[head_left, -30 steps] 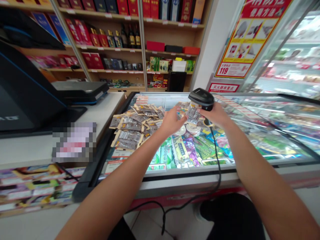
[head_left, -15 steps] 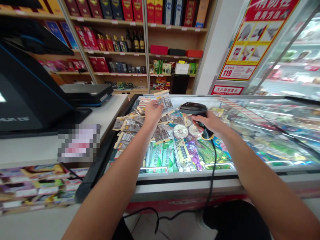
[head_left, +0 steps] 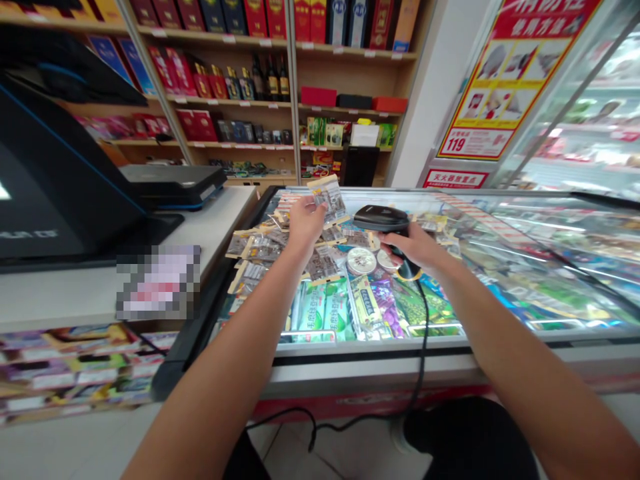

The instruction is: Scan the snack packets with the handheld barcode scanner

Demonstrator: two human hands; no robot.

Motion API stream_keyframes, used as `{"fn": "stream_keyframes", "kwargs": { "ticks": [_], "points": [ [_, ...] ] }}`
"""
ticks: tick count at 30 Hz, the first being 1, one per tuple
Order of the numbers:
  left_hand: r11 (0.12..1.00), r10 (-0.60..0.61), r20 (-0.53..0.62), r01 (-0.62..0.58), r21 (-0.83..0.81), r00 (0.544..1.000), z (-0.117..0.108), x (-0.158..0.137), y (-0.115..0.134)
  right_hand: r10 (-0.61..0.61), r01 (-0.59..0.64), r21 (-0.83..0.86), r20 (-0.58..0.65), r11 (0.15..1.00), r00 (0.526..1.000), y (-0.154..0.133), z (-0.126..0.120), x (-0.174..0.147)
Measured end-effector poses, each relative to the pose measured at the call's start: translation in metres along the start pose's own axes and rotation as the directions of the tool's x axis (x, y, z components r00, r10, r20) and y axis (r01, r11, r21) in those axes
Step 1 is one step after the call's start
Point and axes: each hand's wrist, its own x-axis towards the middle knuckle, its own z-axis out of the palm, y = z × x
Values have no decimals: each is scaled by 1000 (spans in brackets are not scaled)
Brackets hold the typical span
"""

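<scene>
Pinched in my left hand (head_left: 306, 219) is a small snack packet (head_left: 329, 199) with a clear front and tan edges, raised above the freezer's glass top. My right hand (head_left: 413, 245) is wrapped round the grip of a black barcode scanner (head_left: 381, 217), its head turned left toward the packet with a gap between them. From the scanner's base a black cable (head_left: 425, 320) hangs down over the freezer front. Under and beside my left hand lie several similar packets (head_left: 263, 250) in a loose pile. Two round white-lidded tubs (head_left: 361, 261) show below the scanner.
The chest freezer (head_left: 370, 363) spans the front, with green ice-cream packs (head_left: 325, 310) under its glass. To the left, a counter (head_left: 220, 223) carries a black register (head_left: 60, 180), a flat scale (head_left: 173, 183) and a blurred-out item (head_left: 159, 283). Shelves of boxes and bottles (head_left: 270, 77) stand behind.
The scanner in my right hand has shifted slightly left, closer to the packet. My left hand keeps its hold on the packet, which has barely moved.
</scene>
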Motion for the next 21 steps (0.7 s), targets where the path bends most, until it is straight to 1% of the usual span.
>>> {"fn": "stream_keyframes", "kwargs": {
  "ticks": [2, 3, 4, 5, 6, 7, 8, 9, 10, 11, 12, 13, 14, 16, 18, 21],
  "points": [
    [998, 35, 24, -37, 52, 999, -1, 0, 4, 3, -3, 2, -17, 1000, 1000, -1, -2, 1],
    [991, 61, 47, -66, 115, 997, -2, -2, 7, 6, -5, 13, -51, 1000, 999, -2, -3, 2],
    [972, 87, 80, -102, 211, 993, -3, -4, 10, 17, -15, 24, -108, 1000, 994, -2, -7, 3],
    [930, 110, 129, -148, 336, 985, -4, -7, 13, 40, -36, 23, -183, 999, 982, -3, -11, 3],
    [855, 123, 195, -203, 478, 973, -5, -12, 17, 75, -78, -2, -270, 997, 960, -3, -17, 4],
    [740, 126, 274, -274, 614, 953, -6, -17, 19, 113, -142, -54, -361, 988, 926, -2, -25, 5],
    [594, 116, 362, -357, 721, 925, -6, -24, 21, 145, -222, -126, -448, 967, 882, 0, -33, 6],
    [441, 88, 452, -442, 781, 888, -7, -30, 23, 156, -303, -206, -524, 931, 837, 3, -43, 7],
    [307, 49, 537, -525, 794, 842, -7, -36, 23, 146, -368, -285, -581, 885, 801, 7, -52, 7],
    [201, 8, 604, -593, 779, 797, -7, -42, 23, 128, -413, -350, -613, 840, 780, 12, -62, 8],
    [124, -20, 653, -646, 753, 757, -6, -48, 22, 111, -441, -402, -625, 802, 772, 16, -70, 8],
    [73, -25, 689, -686, 724, 725, -6, -52, 20, 96, -453, -447, -623, 771, 777, 21, -77, 8],
    [35, -8, 711, -711, 702, 703, -5, -56, 19, 81, -457, -488, -613, 743, 786, 25, -82, 8],
    [-10, 62, 737, -738, 674, 673, -3, -60, 16, 65, -460, -557, -587, 691, 807, 30, -86, 9],
    [-13, 110, 758, -762, 648, 643, 0, -64, 14, 45, -415, -619, -523, 666, 851, 31, -84, 9],
    [29, 109, 791, -797, 604, 603, 6, -67, 14, 4, -244, -678, -335, 693, 942, 30, -74, 10]
  ]
}}
